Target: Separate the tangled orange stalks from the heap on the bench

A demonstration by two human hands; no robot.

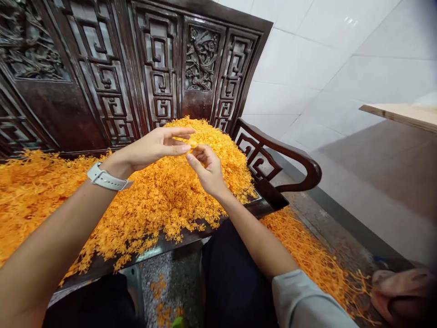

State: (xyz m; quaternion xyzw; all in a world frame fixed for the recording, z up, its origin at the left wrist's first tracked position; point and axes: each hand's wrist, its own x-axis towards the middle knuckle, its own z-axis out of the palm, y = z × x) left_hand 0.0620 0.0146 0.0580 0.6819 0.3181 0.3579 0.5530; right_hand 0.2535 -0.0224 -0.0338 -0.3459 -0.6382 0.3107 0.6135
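Observation:
My left hand [160, 143] and my right hand [208, 171] meet above a big heap of orange plastic flower pieces [160, 191]. A small orange plastic piece [193, 143] shows between the fingertips of both hands. The left thumb and fingers close around it from the left, while the right thumb and curled fingers hold its near side. Its exact shape is partly hidden by the fingers. On my left wrist is a pale watch band [107, 177].
The heap lies on a dark carved wooden bench [150, 253] with a backrest [157, 68] and a curved armrest [300, 171]. Orange stringy pieces [307, 250] cover the floor at right. A wooden board [399, 115] juts in at right, above a shoe [403, 291].

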